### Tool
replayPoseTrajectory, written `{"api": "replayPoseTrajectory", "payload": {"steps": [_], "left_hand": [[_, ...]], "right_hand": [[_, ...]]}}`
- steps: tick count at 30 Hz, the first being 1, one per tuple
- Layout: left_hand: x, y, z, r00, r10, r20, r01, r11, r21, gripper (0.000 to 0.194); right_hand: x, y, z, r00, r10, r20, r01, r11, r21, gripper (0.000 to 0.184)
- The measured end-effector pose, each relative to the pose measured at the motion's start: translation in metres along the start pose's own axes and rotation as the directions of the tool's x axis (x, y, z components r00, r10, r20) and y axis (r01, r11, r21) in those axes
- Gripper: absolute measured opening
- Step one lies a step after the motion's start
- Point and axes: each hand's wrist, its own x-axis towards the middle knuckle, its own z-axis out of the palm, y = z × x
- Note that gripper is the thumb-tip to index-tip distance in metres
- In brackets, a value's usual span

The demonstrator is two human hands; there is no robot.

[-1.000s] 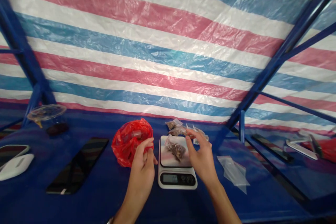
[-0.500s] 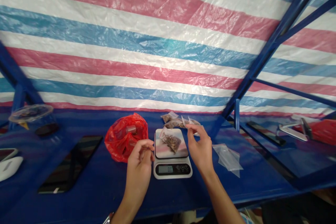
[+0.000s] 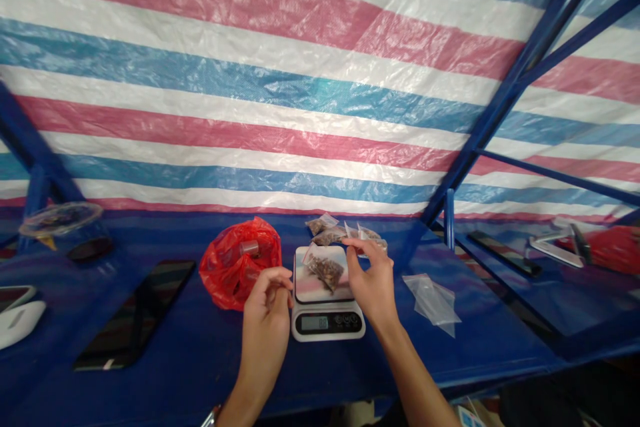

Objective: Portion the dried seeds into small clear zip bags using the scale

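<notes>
A white digital kitchen scale (image 3: 329, 323) sits in front of me with a lit display. On its platform lies a small clear zip bag (image 3: 326, 271) of brown dried bits. My left hand (image 3: 267, 307) is at the scale's left edge, fingers loosely curled and nothing visible in them. My right hand (image 3: 373, 280) hovers by the platform's right edge, thumb and forefinger a little apart, with no object seen between them. More filled zip bags (image 3: 330, 235) lie behind the scale, partly hidden by the right hand. Flat clear zip bags (image 3: 433, 303) lie to the right.
A red plastic bag (image 3: 225, 273) with a clear cup in it stands left of the scale. Further left are a black phone (image 3: 137, 313), a clear tub (image 3: 63, 227) and a white device (image 3: 23, 323). Blue metal bars (image 3: 467, 153) rise at right before a striped tarp (image 3: 250, 107).
My right hand has shifted slightly left toward the bag on the scale. The display digits have changed from 0.0 to what looks like 0.8. The left hand has hardly moved.
</notes>
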Motion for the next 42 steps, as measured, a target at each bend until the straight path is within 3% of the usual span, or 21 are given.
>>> {"api": "replayPoseTrajectory", "payload": {"steps": [3,6,9,12,15,16,18,20,21,23,25,28,30,32,35,37,40,42], "left_hand": [[0.000,0.002,0.001,1.000,0.015,-0.014,-0.015,1.000,0.003,0.011],[0.002,0.007,-0.003,0.995,0.085,-0.056,-0.082,0.995,0.048,0.009],[0.005,0.011,-0.009,0.976,0.181,-0.117,-0.165,0.977,0.133,0.007],[0.006,0.008,-0.010,0.987,0.116,-0.108,-0.099,0.984,0.148,0.013],[0.009,0.005,-0.008,1.000,-0.019,-0.005,0.019,0.999,0.034,0.044],[0.011,0.006,-0.009,0.999,-0.033,0.035,0.033,0.999,-0.012,0.050],[0.019,0.014,-0.016,0.999,-0.031,0.044,0.033,0.998,-0.047,0.044],[0.029,0.025,-0.031,1.000,-0.013,-0.016,0.013,0.999,-0.031,0.031],[0.034,0.030,-0.040,0.997,-0.003,-0.076,0.002,1.000,-0.022,0.027],[0.040,0.037,-0.059,0.973,-0.006,-0.231,0.002,1.000,-0.016,0.025],[0.041,0.036,-0.076,0.945,-0.035,-0.327,0.045,0.999,0.025,0.027],[0.036,0.019,-0.094,0.971,-0.067,-0.230,0.118,0.970,0.215,0.027],[0.031,0.007,-0.100,0.985,-0.068,-0.157,0.118,0.936,0.331,0.026],[0.028,-0.001,-0.102,0.985,-0.062,-0.162,0.118,0.924,0.364,0.026],[0.030,0.000,-0.103,0.972,-0.112,-0.204,0.160,0.958,0.238,0.027],[0.033,0.006,-0.103,0.957,-0.190,-0.220,0.217,0.971,0.104,0.029],[0.037,0.013,-0.104,0.926,-0.305,-0.224,0.298,0.952,-0.064,0.032],[0.039,0.015,-0.103,0.916,-0.350,-0.197,0.327,0.934,-0.142,0.031]], "right_hand": [[-0.006,-0.001,0.003,0.993,-0.021,0.118,0.036,0.991,-0.130,0.026],[-0.012,0.000,0.007,0.952,-0.065,0.300,0.135,0.966,-0.220,0.042],[-0.013,-0.002,0.013,0.931,-0.059,0.361,0.147,0.964,-0.222,0.045],[-0.013,-0.018,0.020,0.945,-0.051,0.324,0.079,0.994,-0.074,0.038],[-0.020,-0.049,0.027,0.942,-0.076,0.326,0.018,0.984,0.178,0.036],[-0.024,-0.061,0.028,0.923,-0.111,0.368,0.011,0.965,0.263,0.035],[-0.029,-0.081,0.031,0.851,-0.224,0.475,0.013,0.914,0.406,0.038],[-0.029,-0.093,0.035,0.785,-0.310,0.537,0.015,0.875,0.483,0.044],[-0.028,-0.095,0.039,0.780,-0.319,0.539,0.019,0.872,0.489,0.045],[-0.022,-0.092,0.051,0.814,-0.287,0.506,0.050,0.901,0.432,0.042],[-0.017,-0.084,0.066,0.845,-0.237,0.479,0.116,0.956,0.269,0.037],[-0.020,-0.077,0.084,0.809,-0.213,0.547,0.220,0.974,0.053,0.032],[-0.029,-0.079,0.089,0.781,-0.210,0.589,0.218,0.974,0.059,0.025],[-0.041,-0.085,0.088,0.763,-0.216,0.609,0.158,0.976,0.148,0.025],[-0.056,-0.099,0.078,0.744,-0.245,0.621,0.076,0.955,0.286,0.038],[-0.061,-0.108,0.069,0.701,-0.280,0.656,0.038,0.933,0.357,0.042],[-0.055,-0.117,0.059,0.615,-0.323,0.720,-0.050,0.894,0.444,0.035],[-0.042,-0.116,0.058,0.606,-0.318,0.729,-0.091,0.883,0.461,0.033]]}}
